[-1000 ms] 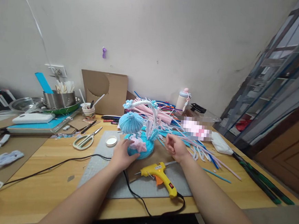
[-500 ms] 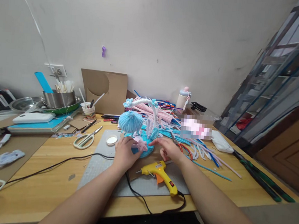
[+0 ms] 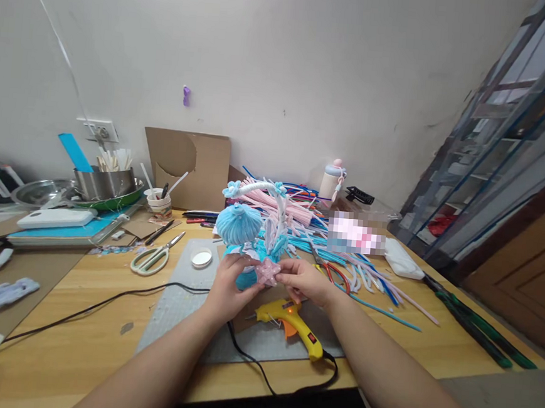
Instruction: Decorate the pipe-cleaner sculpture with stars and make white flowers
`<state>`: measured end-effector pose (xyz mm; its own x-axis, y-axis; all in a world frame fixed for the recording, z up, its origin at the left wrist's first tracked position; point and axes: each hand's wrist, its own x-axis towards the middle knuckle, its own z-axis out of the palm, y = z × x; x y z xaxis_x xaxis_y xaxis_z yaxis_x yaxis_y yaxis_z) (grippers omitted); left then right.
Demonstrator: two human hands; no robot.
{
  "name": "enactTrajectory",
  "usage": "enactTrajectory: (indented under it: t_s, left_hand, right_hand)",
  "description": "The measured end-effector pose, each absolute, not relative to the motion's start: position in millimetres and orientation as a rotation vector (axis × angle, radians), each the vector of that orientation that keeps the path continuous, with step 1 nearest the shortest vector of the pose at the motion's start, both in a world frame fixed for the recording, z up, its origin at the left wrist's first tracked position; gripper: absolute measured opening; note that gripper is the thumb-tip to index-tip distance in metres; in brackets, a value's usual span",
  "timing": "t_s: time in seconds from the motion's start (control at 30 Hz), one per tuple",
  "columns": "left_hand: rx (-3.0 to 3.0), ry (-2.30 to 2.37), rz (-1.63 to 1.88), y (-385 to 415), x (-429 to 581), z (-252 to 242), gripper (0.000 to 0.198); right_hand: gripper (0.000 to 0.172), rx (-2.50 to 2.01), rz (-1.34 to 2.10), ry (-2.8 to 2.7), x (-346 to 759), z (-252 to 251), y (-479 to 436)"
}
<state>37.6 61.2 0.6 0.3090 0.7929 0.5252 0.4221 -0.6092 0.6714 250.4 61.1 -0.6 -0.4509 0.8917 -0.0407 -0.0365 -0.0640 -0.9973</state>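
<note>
A small pink star-shaped flower [image 3: 268,272] is pinched between my two hands, just in front of a blue and white pipe-cleaner craft. My left hand [image 3: 232,289] grips its left side, fingers curled. The fingertips of my right hand [image 3: 306,281] close on its right edge. Behind it stands the craft, with a ribbed blue dome [image 3: 238,224] and a white arched stem [image 3: 281,217] bearing small blue flowers. Part of its blue base is hidden by my left hand. Below my right hand lies a yellow hot glue gun [image 3: 294,319], its nozzle pointing left.
Scissors [image 3: 155,256] and a small white round lid [image 3: 201,259] lie to the left. Red-handled scissors [image 3: 337,275] and a heap of pipe cleaners [image 3: 295,209] are behind. The glue gun's black cord [image 3: 251,351] crosses the grey cutting mat [image 3: 169,321]. Green-handled cutters [image 3: 479,330] rest at right.
My right hand has moved from pointing beside the craft to pinching the pink flower. The flower has shifted slightly right and toward me, still in my left hand.
</note>
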Motion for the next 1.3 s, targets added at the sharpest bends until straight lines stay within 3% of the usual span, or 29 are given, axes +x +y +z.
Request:
enactTrajectory:
  t_s: [0.1,0.23,0.37,1.3]
  left_hand:
    - [1.851,0.98,1.152,61.3,40.9,-5.4,0.052]
    - [1.515,0.904,0.975,61.3,44.6,-8.1,0.033]
    - [1.338,0.827,0.969,58.4,46.2,0.1,0.03]
    - [1.264,0.693,0.947,56.3,45.1,3.0,0.03]
  right_hand:
    - [0.026,-0.912,1.617,-1.449,251.2,-0.7,61.3]
    - [0.027,-0.853,1.635,-1.401,252.3,-0.7,62.0]
    - [0.029,-0.823,1.669,-1.364,251.3,-2.3,62.6]
    - [0.026,-0.85,1.621,-1.379,248.0,-1.8,60.4]
